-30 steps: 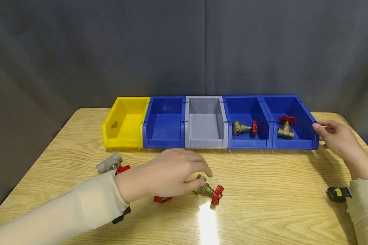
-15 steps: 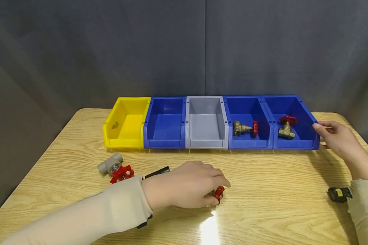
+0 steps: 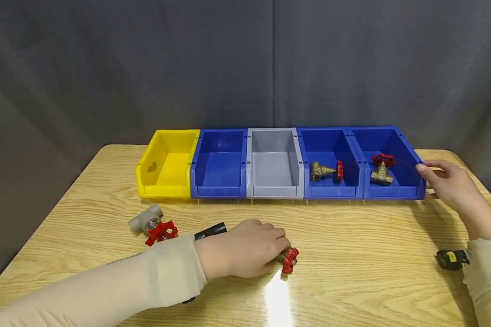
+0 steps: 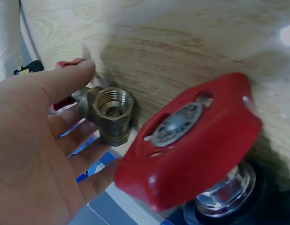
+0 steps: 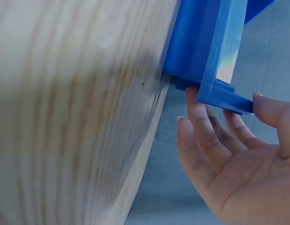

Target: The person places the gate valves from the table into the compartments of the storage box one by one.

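My left hand [image 3: 247,250] is curled over a brass gate valve on the table, thumb and fingers around its body. In the head view only the valve's red handwheel [image 3: 289,260] shows clearly beyond the fingers. The left wrist view has the threaded brass body [image 4: 114,110] between thumb and fingers. Close beside it, a larger red handwheel [image 4: 196,145] belongs to a black-bodied valve [image 3: 210,231], mostly hidden under the left forearm. My right hand [image 3: 454,186] pinches the edge of the right-end blue bin [image 5: 194,47], thumb on one side and fingers on the other.
A yellow bin [image 3: 163,192], a blue bin [image 3: 218,192], a grey bin [image 3: 275,192] and further blue bins stand in a row at the back. Brass valves [image 3: 317,171] lie in the two rightmost bins. A grey valve [image 3: 145,218] lies on the table at left.
My left hand has moved right and down onto the brass valve, and its fingers have curled in around it. The grey valve's red handwheel is now uncovered. My right hand has stayed on the bin.
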A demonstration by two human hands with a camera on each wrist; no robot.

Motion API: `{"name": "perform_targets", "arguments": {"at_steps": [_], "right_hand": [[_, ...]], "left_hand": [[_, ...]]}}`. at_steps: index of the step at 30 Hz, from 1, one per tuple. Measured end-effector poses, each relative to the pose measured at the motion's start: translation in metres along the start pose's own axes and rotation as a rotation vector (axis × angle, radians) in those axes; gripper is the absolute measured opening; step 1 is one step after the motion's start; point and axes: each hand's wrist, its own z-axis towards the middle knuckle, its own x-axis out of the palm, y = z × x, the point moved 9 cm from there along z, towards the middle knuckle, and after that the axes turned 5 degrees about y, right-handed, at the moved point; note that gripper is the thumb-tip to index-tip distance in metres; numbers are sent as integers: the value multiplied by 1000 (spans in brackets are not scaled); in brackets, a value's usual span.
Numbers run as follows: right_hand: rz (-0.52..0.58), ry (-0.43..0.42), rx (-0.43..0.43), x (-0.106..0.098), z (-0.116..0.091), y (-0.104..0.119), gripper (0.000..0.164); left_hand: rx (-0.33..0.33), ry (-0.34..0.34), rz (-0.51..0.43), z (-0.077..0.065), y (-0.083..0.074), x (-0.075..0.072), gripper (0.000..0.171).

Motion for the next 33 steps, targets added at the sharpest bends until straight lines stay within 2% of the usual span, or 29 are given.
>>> {"name": "perform_targets", "arguments": {"at_steps": [2,8,10,19,28,33], "right_hand": [[3,8,1,0,-4,8,89],[16,72,2,2,-38,60,68],[12,66,-1,3,-43,70,65],[21,58,-22,3,-43,72,64],[-7,61,5,3,-46,75,65],[-37,54,19,2,-46,76,65]], "left_hand": [[2,4,19,0,0,2,37],[8,3,69,1,1,3,29],[10,-5,90,2,1,3,27],[31,-58,95,2,-1,-1,14],[69,-68,34,1,2,-1,15],[80,-116,45,-3,3,-7,19]]}}
